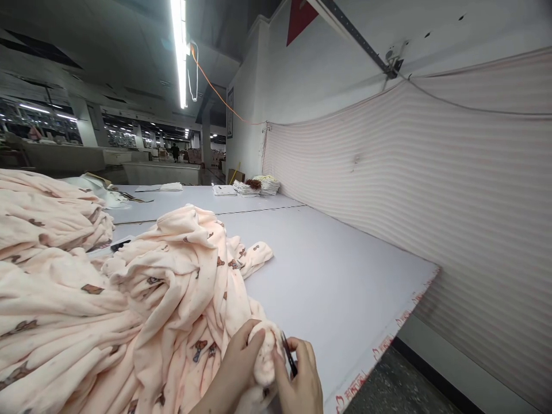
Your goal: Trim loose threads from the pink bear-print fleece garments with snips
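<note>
Pale pink fabric: heaped on the surface, one end bunched between the hands | left hand: grip pinching that end, presumably to steady it | right hand: grip around slim dark tool beside the fabric, likely for close control

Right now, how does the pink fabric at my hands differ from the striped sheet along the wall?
The fabric lies bunched in heavy folds on the table, while the sheet hangs spread out along the wall. The fabric has small brownish figures scattered over it; the sheet has stripes. Your left hand grips the fabric, but neither hand touches the sheet. Both look pale and pinkish.
</note>
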A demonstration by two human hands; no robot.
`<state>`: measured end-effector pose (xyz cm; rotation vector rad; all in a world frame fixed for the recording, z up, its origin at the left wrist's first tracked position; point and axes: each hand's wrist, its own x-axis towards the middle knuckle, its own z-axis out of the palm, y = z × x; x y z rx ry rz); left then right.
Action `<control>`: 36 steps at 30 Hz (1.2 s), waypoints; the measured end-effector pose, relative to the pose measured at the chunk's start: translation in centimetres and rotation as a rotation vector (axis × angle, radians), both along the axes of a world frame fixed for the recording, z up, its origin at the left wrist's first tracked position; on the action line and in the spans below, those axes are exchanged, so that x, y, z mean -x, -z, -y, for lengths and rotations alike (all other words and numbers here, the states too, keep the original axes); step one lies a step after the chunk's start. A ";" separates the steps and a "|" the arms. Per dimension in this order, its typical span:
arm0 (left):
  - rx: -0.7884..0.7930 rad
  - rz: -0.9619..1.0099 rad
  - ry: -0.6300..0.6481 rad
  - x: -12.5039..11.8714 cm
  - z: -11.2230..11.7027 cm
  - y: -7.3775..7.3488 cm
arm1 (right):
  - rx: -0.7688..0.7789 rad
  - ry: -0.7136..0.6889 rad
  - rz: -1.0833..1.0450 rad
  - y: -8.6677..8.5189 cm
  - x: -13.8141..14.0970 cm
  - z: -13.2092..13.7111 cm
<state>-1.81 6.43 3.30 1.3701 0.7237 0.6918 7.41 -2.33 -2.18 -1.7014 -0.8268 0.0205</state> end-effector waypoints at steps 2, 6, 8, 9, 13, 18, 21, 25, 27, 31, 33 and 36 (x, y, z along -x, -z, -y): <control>0.212 0.104 0.041 0.1 0.5 -0.2 | 0.034 0.035 -0.031 0.4 -0.8 -0.3; 0.630 0.357 0.193 0.5 1.0 -0.1 | 0.079 -0.029 -0.013 -0.8 -2.6 -0.5; 0.755 0.441 0.222 0.7 0.6 0.3 | 0.116 -0.128 0.022 -1.9 -2.9 -0.2; 0.806 0.470 0.229 0.8 0.3 0.6 | 0.131 -0.181 0.028 -2.4 -2.9 0.1; 0.969 0.567 0.306 1.1 -0.4 1.4 | 0.169 -0.288 0.085 -3.1 -2.2 1.5; 1.034 0.616 0.376 1.3 -0.2 1.4 | 0.212 -0.312 0.139 -3.2 -1.8 1.8; 1.046 0.595 0.369 1.6 -0.3 1.6 | 0.195 -0.373 0.140 -3.7 -1.9 1.5; 1.041 0.590 0.381 2.1 -0.7 2.1 | 0.185 -0.430 0.151 -3.9 -2.1 1.4; 1.029 0.590 0.383 2.1 -0.7 2.3 | 0.175 -0.405 0.164 -3.8 -2.0 1.4; 1.017 0.562 0.334 1.9 -0.5 2.3 | 0.152 -0.294 0.198 -3.3 -1.6 1.3; 1.022 0.554 0.307 1.8 -0.3 2.4 | 0.167 -0.272 0.202 -3.2 -1.5 1.3; 1.002 0.576 0.289 1.7 -0.2 2.6 | 0.147 -0.262 0.189 -3.0 -1.5 1.3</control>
